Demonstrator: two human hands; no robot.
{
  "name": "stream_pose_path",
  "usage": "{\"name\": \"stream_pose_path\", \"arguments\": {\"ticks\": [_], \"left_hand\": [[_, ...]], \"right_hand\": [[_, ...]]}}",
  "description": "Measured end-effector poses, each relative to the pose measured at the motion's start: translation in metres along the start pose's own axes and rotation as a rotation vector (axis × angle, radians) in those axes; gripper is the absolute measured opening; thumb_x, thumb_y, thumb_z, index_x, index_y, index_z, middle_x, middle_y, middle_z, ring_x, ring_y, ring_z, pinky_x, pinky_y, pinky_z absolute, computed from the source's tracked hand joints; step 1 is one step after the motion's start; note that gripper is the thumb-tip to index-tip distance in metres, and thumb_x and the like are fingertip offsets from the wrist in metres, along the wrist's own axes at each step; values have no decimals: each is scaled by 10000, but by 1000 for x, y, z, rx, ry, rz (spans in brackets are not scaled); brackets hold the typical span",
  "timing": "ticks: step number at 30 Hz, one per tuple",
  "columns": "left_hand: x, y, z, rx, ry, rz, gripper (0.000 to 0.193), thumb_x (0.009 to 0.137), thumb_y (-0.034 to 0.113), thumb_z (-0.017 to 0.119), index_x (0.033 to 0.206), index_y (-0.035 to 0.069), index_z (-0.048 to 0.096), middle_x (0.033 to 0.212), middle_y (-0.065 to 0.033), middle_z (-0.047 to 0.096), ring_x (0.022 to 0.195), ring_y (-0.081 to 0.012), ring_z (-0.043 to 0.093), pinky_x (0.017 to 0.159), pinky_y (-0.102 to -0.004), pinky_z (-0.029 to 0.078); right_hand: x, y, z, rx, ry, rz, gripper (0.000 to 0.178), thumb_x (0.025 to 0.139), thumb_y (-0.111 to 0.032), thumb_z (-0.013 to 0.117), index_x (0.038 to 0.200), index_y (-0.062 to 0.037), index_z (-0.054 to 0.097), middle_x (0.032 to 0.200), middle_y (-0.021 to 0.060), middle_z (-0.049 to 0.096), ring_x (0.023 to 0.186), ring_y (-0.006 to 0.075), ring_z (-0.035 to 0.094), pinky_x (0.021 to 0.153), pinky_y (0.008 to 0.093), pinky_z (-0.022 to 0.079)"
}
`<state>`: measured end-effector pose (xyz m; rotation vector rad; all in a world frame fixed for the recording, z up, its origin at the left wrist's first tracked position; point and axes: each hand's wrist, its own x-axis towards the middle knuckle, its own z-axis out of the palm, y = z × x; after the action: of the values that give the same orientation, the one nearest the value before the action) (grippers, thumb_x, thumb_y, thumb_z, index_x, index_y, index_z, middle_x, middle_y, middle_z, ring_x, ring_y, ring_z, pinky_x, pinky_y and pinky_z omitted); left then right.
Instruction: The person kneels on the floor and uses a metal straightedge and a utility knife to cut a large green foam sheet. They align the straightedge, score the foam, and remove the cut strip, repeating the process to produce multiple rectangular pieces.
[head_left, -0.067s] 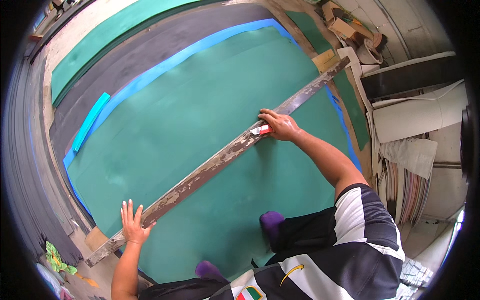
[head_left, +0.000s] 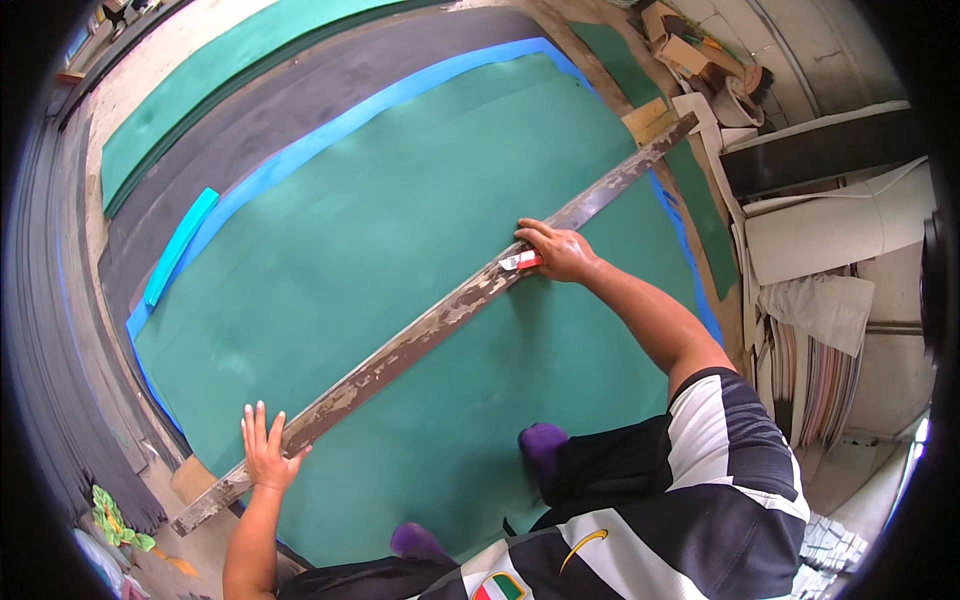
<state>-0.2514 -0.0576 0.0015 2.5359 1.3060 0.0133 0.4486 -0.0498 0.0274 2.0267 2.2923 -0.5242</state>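
Long metal bar lies slantwise under both hands, on top of a big green sheet. Its brown paint is worn off in patches. The bar pokes out past the left hand at one end and past the right hand at the other, where it runs over the sheet's edge.

The left hand is flat, with its fingers spread wide, and its thumb side lies on the bar. The right hand is farther from the body. Its fingers bend over the bar, and it holds a small red and white tool that sticks out on its left side. It is hard to see just how the thumb and lower fingers wrap around the tool.

Far ahead of the left hand, a thin bright teal strip lies near the edge of a blue sheet, which peeks out from under the green one. Closer to the body than the right hand, a foot in a purple sock stands on the green sheet. Well off to that hand's right is a big pale roll.
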Motion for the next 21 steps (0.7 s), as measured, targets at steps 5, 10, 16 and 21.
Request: {"name": "stream_pose_path", "arguments": {"ticks": [5,10,16,21], "left_hand": [[-1,-1,-4,-18,-12,0,978,667,447,926,1508,181,505,1674,-219,327,1541,-494,274,1225,-650,279],[7,-1,-5,-17,18,32,969,662,421,928,1502,182,510,1666,-225,331,1535,-500,279,1226,-638,290],[12,4,-1,12,18,43,947,683,411,922,1506,207,503,1663,-221,331,1535,-496,280,1230,-615,296],[12,3,-4,15,12,27,899,717,459,896,1486,184,520,1651,-209,349,1541,-477,274,1231,-621,280]], "right_hand": [[-1,1,-1,-9,7,-5,548,836,-193,763,1349,-128,581,1544,72,521,1101,321,718,888,450,608],[5,6,-10,16,8,-19,555,839,-283,795,1334,-125,597,1533,78,529,1118,329,711,900,462,602],[6,6,-17,88,-97,108,823,751,-587,855,1384,-133,587,1554,97,485,1192,344,677,967,498,572],[-5,-46,-25,135,169,592,1059,690,-593,895,1509,-71,474,1606,123,416,1211,374,671,984,493,569]]}}
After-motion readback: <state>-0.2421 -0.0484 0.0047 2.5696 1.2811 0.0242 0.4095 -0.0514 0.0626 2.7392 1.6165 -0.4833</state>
